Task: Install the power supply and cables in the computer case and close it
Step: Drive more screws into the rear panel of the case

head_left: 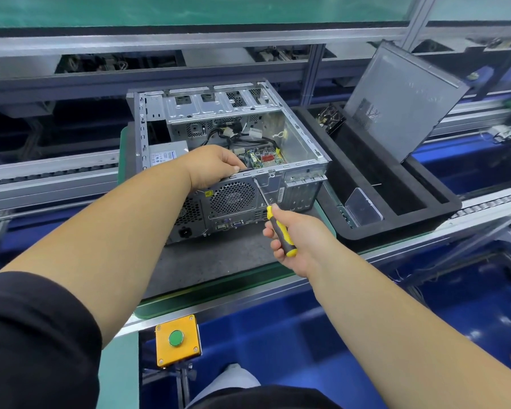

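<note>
An open metal computer case (304, 149) lies on its side on a dark mat, its rear panel facing me. The grey power supply (167, 153) sits inside at the left, with black cables (233, 137) and a green board (266, 159) beyond it. My left hand (216, 166) grips the top rear edge of the case, fingers curled over the rim. My right hand (292, 234) grips a yellow and black screwdriver (279, 228), whose tip touches the rear panel just below that rim. The grey side panel (401, 104) leans in a tray at the right.
A black foam tray (396, 228) at the right holds a small clear plastic box (363, 206). A yellow box with a green push button (176, 339) is fixed under the bench edge. Conveyor rails run left and right, with blue bins below.
</note>
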Motion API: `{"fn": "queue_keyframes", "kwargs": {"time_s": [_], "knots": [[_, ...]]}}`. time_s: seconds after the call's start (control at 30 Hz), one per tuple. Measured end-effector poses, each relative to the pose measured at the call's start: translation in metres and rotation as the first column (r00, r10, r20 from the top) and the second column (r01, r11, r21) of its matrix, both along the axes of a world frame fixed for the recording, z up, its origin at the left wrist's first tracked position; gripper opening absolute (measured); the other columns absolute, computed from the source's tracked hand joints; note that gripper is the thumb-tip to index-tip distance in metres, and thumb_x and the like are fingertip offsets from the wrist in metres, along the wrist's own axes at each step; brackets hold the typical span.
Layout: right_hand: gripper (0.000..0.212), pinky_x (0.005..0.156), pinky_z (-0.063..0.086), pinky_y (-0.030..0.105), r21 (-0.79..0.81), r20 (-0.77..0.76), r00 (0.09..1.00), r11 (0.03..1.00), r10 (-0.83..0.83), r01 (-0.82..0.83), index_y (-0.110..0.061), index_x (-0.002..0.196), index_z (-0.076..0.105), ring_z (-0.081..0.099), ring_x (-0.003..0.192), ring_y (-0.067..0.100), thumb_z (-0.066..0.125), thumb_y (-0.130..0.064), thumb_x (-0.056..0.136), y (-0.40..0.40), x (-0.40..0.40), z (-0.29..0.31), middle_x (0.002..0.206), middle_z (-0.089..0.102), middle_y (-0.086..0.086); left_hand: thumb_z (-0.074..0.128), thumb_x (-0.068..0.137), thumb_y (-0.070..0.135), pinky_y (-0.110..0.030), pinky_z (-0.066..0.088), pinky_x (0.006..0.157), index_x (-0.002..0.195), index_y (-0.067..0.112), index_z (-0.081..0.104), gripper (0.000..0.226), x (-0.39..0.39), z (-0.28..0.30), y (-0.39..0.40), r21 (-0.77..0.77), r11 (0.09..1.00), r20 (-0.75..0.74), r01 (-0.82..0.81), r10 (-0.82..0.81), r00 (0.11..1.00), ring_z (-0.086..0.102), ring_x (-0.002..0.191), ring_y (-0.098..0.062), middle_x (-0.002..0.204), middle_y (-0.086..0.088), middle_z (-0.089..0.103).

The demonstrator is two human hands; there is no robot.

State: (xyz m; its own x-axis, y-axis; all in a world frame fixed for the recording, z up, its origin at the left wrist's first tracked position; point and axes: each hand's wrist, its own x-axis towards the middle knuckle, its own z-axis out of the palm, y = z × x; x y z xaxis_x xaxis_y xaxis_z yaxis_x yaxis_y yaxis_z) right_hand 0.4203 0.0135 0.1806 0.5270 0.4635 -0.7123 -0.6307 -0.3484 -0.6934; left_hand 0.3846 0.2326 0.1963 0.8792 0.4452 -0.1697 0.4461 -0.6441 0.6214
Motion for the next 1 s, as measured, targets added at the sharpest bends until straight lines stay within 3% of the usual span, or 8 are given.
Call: {"fn": "queue_keyframes", "kwargs": {"time_s": [0.17, 0.3, 0.37, 0.5, 0.63, 0.73, 0.83, 1.0], "knots": [[0.053, 0.038, 0.033, 0.016, 0.010, -0.079, 0.997, 1.000, 0.018, -0.017, -0.007, 0.084, 0.068, 0.042, 0.038, 0.006, 0.041, -0.049, 0.102, 0.0024, 0.0014, 0.0015, 0.057, 0.064, 0.002, 0.053, 0.097, 0.025, -0.019, 0.038, 0.058, 0.106, 0.036, 0.071, 0.022, -0.0007, 0.0008, -0.0002, -0.008, 1.000, 0.001, -0.005, 0.005, 1.000, 0.052, 0.064, 0.004, 0.093, 0.015, 0.063], [0.030, 0.040, 0.033, 0.017, 0.056, -0.086, 0.995, 0.996, -0.060, 0.065, -0.010, 0.091, 0.064, 0.040, 0.042, 0.009, 0.072, -0.039, 0.087, 0.0000, -0.0004, 0.0020, 0.072, 0.052, 0.006, 0.053, 0.097, 0.026, -0.017, 0.037, 0.058, 0.106, 0.036, 0.071, 0.023, -0.0004, 0.0005, 0.0002, 0.004, 1.000, -0.005, 0.000, 0.000, 1.000, 0.049, 0.062, 0.005, 0.088, 0.017, 0.061], [0.024, 0.041, 0.036, 0.018, 0.043, -0.047, 0.997, 0.997, -0.057, 0.059, -0.013, 0.092, 0.065, 0.042, 0.044, 0.009, 0.075, -0.034, 0.086, -0.0015, -0.0006, 0.0015, 0.073, 0.053, 0.005, 0.053, 0.097, 0.026, -0.017, 0.037, 0.058, 0.107, 0.035, 0.072, 0.023, 0.0003, 0.0003, 0.0005, 0.008, 1.000, -0.006, 0.002, -0.002, 1.000, 0.049, 0.062, 0.006, 0.090, 0.018, 0.062], [0.043, 0.041, 0.038, 0.018, 0.025, -0.028, 0.999, 1.000, -0.015, 0.016, -0.009, 0.084, 0.066, 0.045, 0.041, 0.008, 0.054, -0.048, 0.097, -0.0017, 0.0004, 0.0026, 0.057, 0.064, 0.000, 0.053, 0.097, 0.023, -0.015, 0.036, 0.042, 0.092, 0.042, 0.070, 0.025, -0.0009, 0.0005, 0.0002, -0.020, 1.000, 0.010, 0.001, -0.001, 1.000, 0.046, 0.041, 0.002, 0.069, 0.025, 0.064], [0.052, 0.041, 0.037, 0.017, 0.009, -0.054, 0.998, 1.000, 0.020, -0.020, -0.008, 0.083, 0.068, 0.045, 0.040, 0.007, 0.040, -0.048, 0.102, 0.0005, 0.0006, 0.0016, 0.056, 0.065, 0.000, 0.053, 0.097, 0.024, -0.016, 0.038, 0.046, 0.088, 0.044, 0.069, 0.027, -0.0018, 0.0010, -0.0006, -0.016, 1.000, 0.016, 0.001, -0.001, 1.000, 0.049, 0.044, 0.002, 0.068, 0.027, 0.066], [0.043, 0.042, 0.037, 0.018, 0.040, -0.096, 0.995, 0.999, -0.024, 0.028, -0.007, 0.087, 0.066, 0.043, 0.042, 0.009, 0.057, -0.048, 0.095, 0.0010, 0.0006, 0.0013, 0.064, 0.059, 0.005, 0.054, 0.096, 0.025, -0.016, 0.036, 0.047, 0.091, 0.042, 0.071, 0.025, -0.0016, 0.0012, -0.0011, -0.020, 1.000, 0.023, -0.015, 0.016, 1.000, 0.049, 0.043, 0.005, 0.066, 0.031, 0.062], [0.026, 0.044, 0.039, 0.018, 0.040, -0.080, 0.995, 0.998, -0.051, 0.054, -0.011, 0.096, 0.064, 0.043, 0.045, 0.010, 0.075, -0.032, 0.085, -0.0004, 0.0007, 0.0010, 0.074, 0.052, 0.006, 0.054, 0.097, 0.025, -0.015, 0.039, 0.049, 0.097, 0.040, 0.072, 0.023, -0.0021, 0.0006, -0.0009, -0.022, 1.000, 0.021, -0.009, 0.009, 1.000, 0.052, 0.049, 0.001, 0.074, 0.027, 0.066], [0.032, 0.045, 0.041, 0.019, -0.019, -0.008, 1.000, 1.000, 0.009, -0.009, -0.011, 0.087, 0.066, 0.049, 0.045, 0.009, 0.065, -0.043, 0.092, 0.0000, 0.0005, 0.0009, 0.068, 0.064, 0.002, 0.053, 0.097, 0.026, -0.018, 0.039, 0.053, 0.098, 0.040, 0.071, 0.023, -0.0019, 0.0015, -0.0007, -0.011, 1.000, 0.018, -0.004, 0.004, 1.000, 0.053, 0.051, 0.006, 0.082, 0.025, 0.064]]}}
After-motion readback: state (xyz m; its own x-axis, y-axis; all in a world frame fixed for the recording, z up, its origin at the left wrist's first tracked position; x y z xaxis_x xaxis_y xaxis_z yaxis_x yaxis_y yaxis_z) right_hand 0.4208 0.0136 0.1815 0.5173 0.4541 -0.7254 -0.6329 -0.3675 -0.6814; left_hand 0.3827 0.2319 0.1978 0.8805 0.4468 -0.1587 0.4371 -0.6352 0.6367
